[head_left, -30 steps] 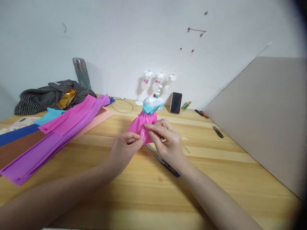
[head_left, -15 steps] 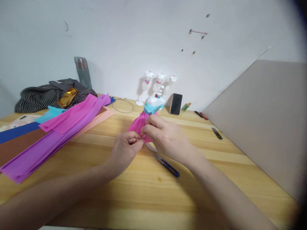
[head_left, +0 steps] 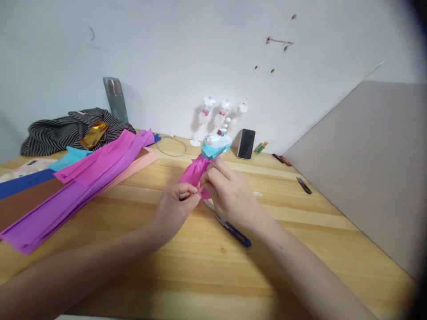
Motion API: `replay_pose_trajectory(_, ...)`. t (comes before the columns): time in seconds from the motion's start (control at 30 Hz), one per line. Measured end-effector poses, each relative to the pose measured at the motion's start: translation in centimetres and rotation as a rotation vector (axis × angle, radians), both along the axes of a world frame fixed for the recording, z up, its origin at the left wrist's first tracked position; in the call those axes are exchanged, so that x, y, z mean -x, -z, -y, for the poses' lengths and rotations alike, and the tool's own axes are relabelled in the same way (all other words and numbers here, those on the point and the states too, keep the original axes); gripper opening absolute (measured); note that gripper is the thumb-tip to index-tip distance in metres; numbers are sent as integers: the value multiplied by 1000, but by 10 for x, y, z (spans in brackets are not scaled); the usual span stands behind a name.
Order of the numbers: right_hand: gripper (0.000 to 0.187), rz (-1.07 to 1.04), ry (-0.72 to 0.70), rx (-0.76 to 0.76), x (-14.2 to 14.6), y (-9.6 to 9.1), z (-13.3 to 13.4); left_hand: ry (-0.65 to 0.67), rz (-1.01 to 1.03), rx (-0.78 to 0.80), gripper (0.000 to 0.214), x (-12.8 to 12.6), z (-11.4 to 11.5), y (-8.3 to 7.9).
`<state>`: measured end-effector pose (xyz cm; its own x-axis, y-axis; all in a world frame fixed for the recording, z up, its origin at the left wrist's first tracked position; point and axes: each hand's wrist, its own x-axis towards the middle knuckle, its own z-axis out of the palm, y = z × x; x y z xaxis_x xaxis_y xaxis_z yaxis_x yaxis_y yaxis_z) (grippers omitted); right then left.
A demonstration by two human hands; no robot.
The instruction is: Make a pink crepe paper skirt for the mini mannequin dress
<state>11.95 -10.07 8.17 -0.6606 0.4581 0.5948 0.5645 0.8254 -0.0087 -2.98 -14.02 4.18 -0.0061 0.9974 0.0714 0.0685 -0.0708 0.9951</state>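
A small white mannequin point(head_left: 217, 141) stands upright in front of me, wrapped at the chest in light blue crepe paper point(head_left: 210, 152). Below that hangs a gathered pink paper skirt point(head_left: 193, 172). My left hand point(head_left: 175, 204) pinches the skirt's lower edge between thumb and fingers. Close beside it, my right hand point(head_left: 230, 189) is closed at the same pink edge, its fingertips nearly meeting the left ones. What exactly lies under the right fingertips is hidden. Thread snips point(head_left: 235, 233) with blue handles lie on the table just below my right hand.
Three more white mannequins point(head_left: 222, 109) stand by the wall, beside a phone point(head_left: 246, 144). Crepe paper strips point(head_left: 90, 189), a striped cloth point(head_left: 50, 133) and a flask point(head_left: 115, 100) occupy the left. A cutter knife point(head_left: 304, 185) lies at right; a wire loop point(head_left: 171, 146) lies behind.
My right hand has shifted slightly at the skirt's edge, and the pink paper's folds hang differently. My left hand keeps its pinch. The whole view has moved a little.
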Motion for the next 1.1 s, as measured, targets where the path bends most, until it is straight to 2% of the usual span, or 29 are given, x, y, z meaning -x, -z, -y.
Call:
replay_pose_trajectory(0.2, 16, -64, 27, -37, 6, 3, 1, 7, -1, 19, 18, -2, -2, 10)
replay_pose_trajectory(0.53, 22, -250, -33, 44, 6, 0, 3, -29, 53, 58, 17, -1, 0, 1)
replay_pose_trajectory(0.67, 26, -316, -93, 19, 6, 1, 0, -15, 75, 61, 18, -1, 0, 1)
replay_pose_trajectory(0.9, 35, -412, -88, -31, 1, -2, 5, -15, 63, 63, 18, -1, 1, 1)
replay_pose_trajectory(1.1, 32, -327, -126, 23, -7, 9, 14, 2, 72, 52, 18, -1, 1, 0)
